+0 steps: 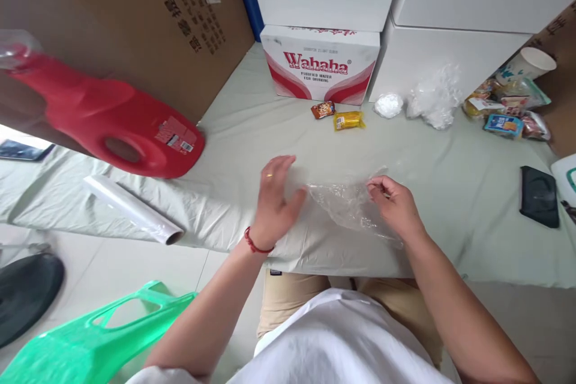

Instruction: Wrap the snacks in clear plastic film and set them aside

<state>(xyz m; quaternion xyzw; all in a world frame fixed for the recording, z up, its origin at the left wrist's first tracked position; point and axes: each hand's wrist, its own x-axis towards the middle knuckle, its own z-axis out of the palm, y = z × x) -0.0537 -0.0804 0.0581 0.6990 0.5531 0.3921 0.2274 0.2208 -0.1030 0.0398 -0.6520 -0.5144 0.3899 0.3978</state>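
Observation:
Between my hands, a crumpled sheet of clear plastic wrap (pixel 348 207) spreads over the pale green tablecloth. My right hand (pixel 396 204) pinches its right edge between thumb and fingers. At its left end, my left hand (pixel 278 198) is open, fingers apart, with the thumb close to the film; whether it touches is unclear, as it is slightly blurred. Behind the film lie a small brown snack packet (pixel 323 110) and a yellow wrapped snack (pixel 348 120). Farther right are a ball wrapped in film (pixel 388 105) and a bunched heap of clear wrap (pixel 435 96).
A roll of film (pixel 135 210) lies near the table's front left edge, below a big red jug (pixel 121 120). White boxes, one a Wahaha carton (pixel 321 66), line the back. Snack packets (pixel 504 125), a paper cup (pixel 531 63) and a black phone (pixel 539 197) sit at right. A green stool (pixel 90 342) stands lower left.

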